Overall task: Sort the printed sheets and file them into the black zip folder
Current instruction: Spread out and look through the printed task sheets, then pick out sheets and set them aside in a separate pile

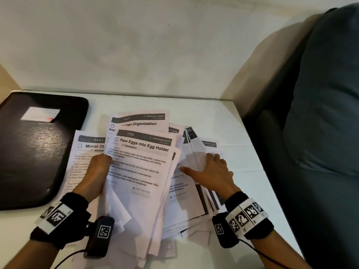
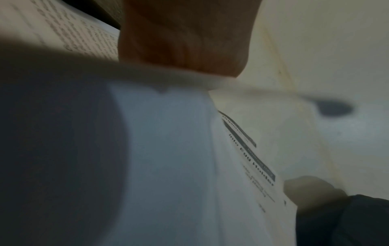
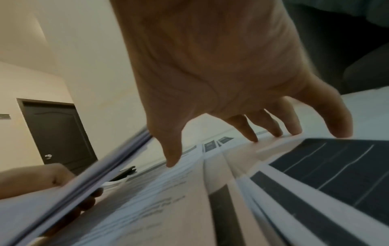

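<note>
1. The printed sheets (image 1: 143,171) lie in a loose, fanned pile in the middle of the white table (image 1: 248,133), in front of the person. Many sheets overlap at different angles, so the sorting seems to be at an early stage.
2. The left hand (image 1: 97,171) grips a bundle of sheets at its left edge; the top sheet has the title "Place Eggs into Egg Holder" (image 1: 143,147). In the right wrist view this bundle is lifted on a slant above the other papers, with the fingers (image 3: 88,203) curled under it.
3. The right hand (image 1: 209,169) rests flat on the sheets at about 3 o'clock of the pile. Its fingers are spread and nearly straight, the tips touch the paper, and it grips nothing.
4. The black zip folder (image 1: 38,148) lies flat at about 10 o'clock from the pile, near the left edge of the table. A sheet titled "Mirror Cl…" (image 1: 85,152) lies just beside it and partly over its right edge. The folder appears closed, though the zip itself is not visible, and no sheet seems to be inside yet.
5. What is left, by this judgement: to gather and order all the sheets, to open the folder, to put the sheets in, and to close it.
</note>
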